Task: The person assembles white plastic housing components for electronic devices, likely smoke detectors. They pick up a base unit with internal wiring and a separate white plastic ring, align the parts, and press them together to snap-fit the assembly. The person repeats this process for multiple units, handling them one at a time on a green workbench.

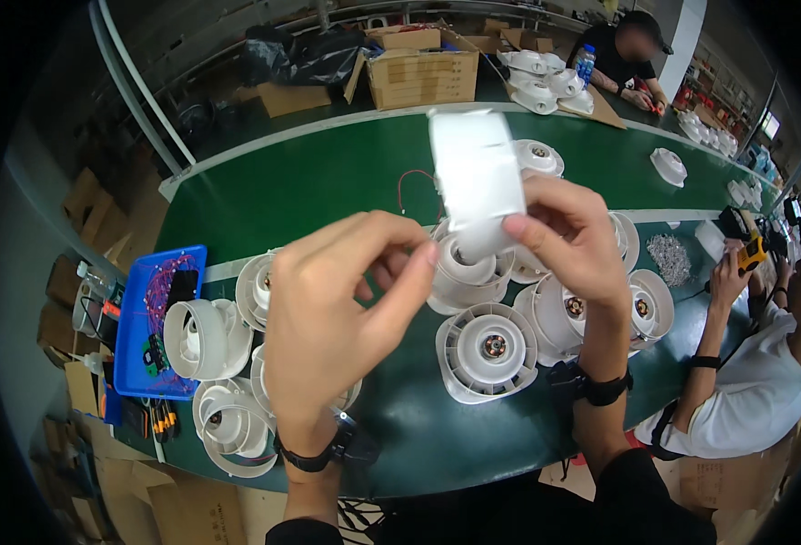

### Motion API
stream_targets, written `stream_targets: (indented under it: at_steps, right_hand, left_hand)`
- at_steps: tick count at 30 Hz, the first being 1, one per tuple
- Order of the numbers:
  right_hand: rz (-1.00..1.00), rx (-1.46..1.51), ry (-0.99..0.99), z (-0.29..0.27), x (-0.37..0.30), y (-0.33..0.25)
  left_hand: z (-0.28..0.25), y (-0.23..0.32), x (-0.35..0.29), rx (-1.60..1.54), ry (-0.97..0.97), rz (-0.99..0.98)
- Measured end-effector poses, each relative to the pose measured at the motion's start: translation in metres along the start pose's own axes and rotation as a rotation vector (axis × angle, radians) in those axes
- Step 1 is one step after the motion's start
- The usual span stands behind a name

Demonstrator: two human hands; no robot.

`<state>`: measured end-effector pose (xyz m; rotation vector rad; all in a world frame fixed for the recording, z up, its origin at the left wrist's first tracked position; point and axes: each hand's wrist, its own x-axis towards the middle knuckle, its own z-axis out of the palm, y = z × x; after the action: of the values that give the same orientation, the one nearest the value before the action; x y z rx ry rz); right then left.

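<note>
In front of me my right hand (pixel 575 238) grips a white plastic housing (pixel 477 173), raised above the bench and slightly blurred. My left hand (pixel 341 304) is beside it, thumb and forefinger pinched close to the housing's lower left edge. Whatever may be between those fingertips is too small to make out. A thin red wire (pixel 402 189) curves up just left of the housing. Beneath my hands stand several white round fan housings; the nearest fan housing (pixel 487 352) shows a copper-wound motor (pixel 494 345) at its centre.
At the left, a blue tray (pixel 132 350) holds wires and a green circuit board, with screwdrivers (pixel 159 420) beside it. More housings (pixel 208 338) stand near it. On the right lies a pile of small metal parts (pixel 668 261), close to a co-worker holding a yellow tool (pixel 751 254). Another person sits far back.
</note>
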<state>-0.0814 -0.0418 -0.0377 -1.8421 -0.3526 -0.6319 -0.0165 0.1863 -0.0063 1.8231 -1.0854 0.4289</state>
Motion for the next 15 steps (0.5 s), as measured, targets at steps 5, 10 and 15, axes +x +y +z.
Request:
stream_targets:
  at_steps: [5, 10, 15]
  right_hand:
    - [-0.012, -0.033, 0.290, -0.008, 0.004, 0.002]
    - [0.121, -0.342, 0.124, 0.017, 0.038, 0.003]
    - [0.106, -0.797, -0.565, 0.054, 0.119, 0.045]
  left_hand:
    - [-0.031, 0.009, -0.013, 0.041, -0.051, -0.011]
    - [-0.073, 0.026, -0.040, 0.083, -0.539, 0.124]
    - [-0.057, 0.020, -0.055, -0.010, -0.715, 0.298]
